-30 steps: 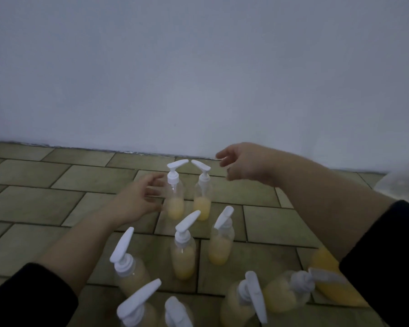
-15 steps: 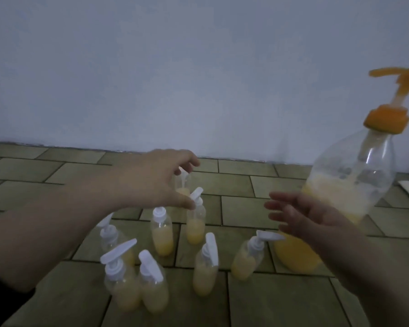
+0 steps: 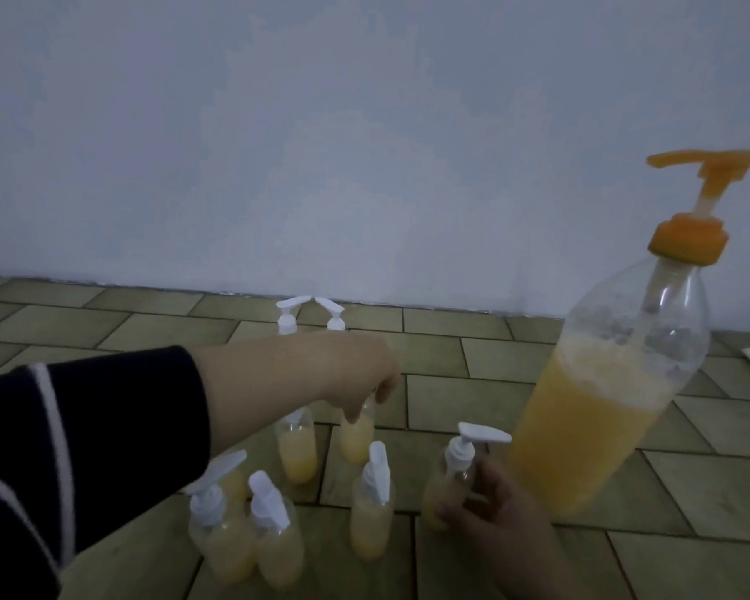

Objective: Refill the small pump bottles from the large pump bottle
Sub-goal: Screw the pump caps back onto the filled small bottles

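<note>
left hand (image 3: 356,374) gripping small pump bottle (image 3: 357,435) from above, right hand (image 3: 488,508) gripping capped small bottle (image 3: 451,482), large pump bottle (image 3: 602,409) just right of it

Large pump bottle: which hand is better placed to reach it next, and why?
Right. The right hand grips a small bottle beside the large pump bottle; the left hand is farther away among other bottles.

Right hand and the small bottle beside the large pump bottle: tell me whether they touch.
Touching. The head view shows the right hand with its fingers curled round the small bottle just under its white pump.
</note>
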Demonstrator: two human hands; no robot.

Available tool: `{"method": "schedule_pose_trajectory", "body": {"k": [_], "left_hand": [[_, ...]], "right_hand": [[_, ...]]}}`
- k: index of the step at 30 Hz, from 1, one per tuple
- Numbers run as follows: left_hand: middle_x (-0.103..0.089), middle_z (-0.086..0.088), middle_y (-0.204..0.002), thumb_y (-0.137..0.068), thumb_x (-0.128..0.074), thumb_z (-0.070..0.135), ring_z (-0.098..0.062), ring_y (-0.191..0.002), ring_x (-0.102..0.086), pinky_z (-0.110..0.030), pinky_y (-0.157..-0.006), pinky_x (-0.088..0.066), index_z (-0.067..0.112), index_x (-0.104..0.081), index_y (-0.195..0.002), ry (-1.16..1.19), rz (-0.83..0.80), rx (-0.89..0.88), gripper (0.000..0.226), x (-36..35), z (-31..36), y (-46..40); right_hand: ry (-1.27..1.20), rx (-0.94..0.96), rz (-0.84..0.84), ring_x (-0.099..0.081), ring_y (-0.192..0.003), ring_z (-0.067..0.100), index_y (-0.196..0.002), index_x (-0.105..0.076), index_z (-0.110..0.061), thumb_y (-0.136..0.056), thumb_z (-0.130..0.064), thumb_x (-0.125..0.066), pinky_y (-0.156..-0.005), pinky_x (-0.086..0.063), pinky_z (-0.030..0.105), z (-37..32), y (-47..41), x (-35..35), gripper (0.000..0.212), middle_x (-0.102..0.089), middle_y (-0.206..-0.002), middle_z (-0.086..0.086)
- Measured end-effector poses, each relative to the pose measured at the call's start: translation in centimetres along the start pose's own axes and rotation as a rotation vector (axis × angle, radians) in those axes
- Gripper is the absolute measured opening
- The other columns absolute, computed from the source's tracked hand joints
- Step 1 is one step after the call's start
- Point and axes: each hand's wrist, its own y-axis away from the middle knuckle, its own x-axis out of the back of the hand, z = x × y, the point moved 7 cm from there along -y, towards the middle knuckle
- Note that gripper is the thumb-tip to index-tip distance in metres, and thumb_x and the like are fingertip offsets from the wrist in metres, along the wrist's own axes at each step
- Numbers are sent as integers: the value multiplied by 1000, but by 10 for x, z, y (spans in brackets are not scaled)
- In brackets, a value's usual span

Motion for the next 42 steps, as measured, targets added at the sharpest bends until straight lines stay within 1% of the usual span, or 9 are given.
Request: {"method": "schedule_pose_trajectory", "body": {"k": [9, 16, 21, 23, 26, 30, 36, 39, 42], "left_hand": [[-58, -1, -120, -81, -73, 16, -19, -100, -59, -26, -77, -48, 17, -64, -116, 23, 60, 39, 36, 32, -17, -32], [-54, -5, -126, -84, -68, 10, -11, -65, -45, -15, -49, -31, 12, -59, -123, -86, 62, 103, 39, 45, -22, -57], [-54, -6, -127, -83, -69, 9, -21, -103, -57, -23, -69, -38, 11, -59, -123, -113, 58, 106, 41, 44, -29, -68], [-55, -6, -126, -84, -69, 10, -21, -102, -56, -23, -67, -38, 11, -59, -122, -106, 65, 110, 40, 45, -33, -69], [-55, -7, -124, -84, -68, 11, -18, -90, -52, -20, -53, -33, 10, -59, -120, -62, 95, 97, 37, 44, -36, -72], [-54, -6, -125, -84, -68, 12, -22, -105, -56, -24, -71, -39, 10, -59, -120, -20, 106, 98, 37, 44, -38, -76], [-50, -2, -129, -80, -73, 18, -22, -112, -51, -29, -81, -42, 17, -49, -129, -41, 52, 81, 54, 41, -40, -77], [-47, 1, -128, -77, -75, 26, -22, -109, -55, -35, -88, -49, 23, -46, -130, 22, 112, 74, 60, 49, -45, -65], [-44, 9, -129, -82, -70, 33, -18, -108, -57, -33, -90, -46, 29, -47, -127, 144, 318, 90, 51, 73, -53, -23]], "right_hand": [[111, 39, 102, -50, -100, -3, -115, -52, -36, -85, -19, -66, -68, -40, 11, -18, -56, -4, 37, -54, -108, -24], [132, 12, 193, -45, -83, -2, -122, -51, -25, -92, -24, -55, -57, -33, 13, -29, -106, -11, 30, -52, -110, -11], [186, 6, 193, -47, -91, 8, -127, -48, -24, -91, -23, -57, -66, -40, 21, -36, -128, -12, 37, -54, -118, -5], [206, 14, 187, -46, -97, 9, -129, -47, -22, -89, -19, -61, -75, -39, 23, -37, -134, -12, 42, -54, -123, -3], [204, 25, 177, -43, -98, 7, -128, -48, -21, -87, -13, -63, -75, -36, 21, -40, -137, -13, 44, -53, -123, -3], [210, 22, 178, -43, -98, 7, -127, -48, -20, -86, -11, -64, -77, -36, 22, -40, -139, -13, 45, -53, -124, -2], [173, -5, 144, -46, -100, 7, -136, -40, -27, -85, -11, -64, -68, -39, 15, -37, -134, -12, 59, -51, -124, -6], [195, -76, 209, -44, -123, 18, -144, -29, -29, -83, -9, -66, -90, -47, 33, -33, -122, -7, 74, -40, -141, -2], [197, -58, 255, -40, -128, 18, -141, -31, -32, -83, 3, -59, -95, -44, 35, -32, -97, -3, 74, -37, -144, -3]]}}
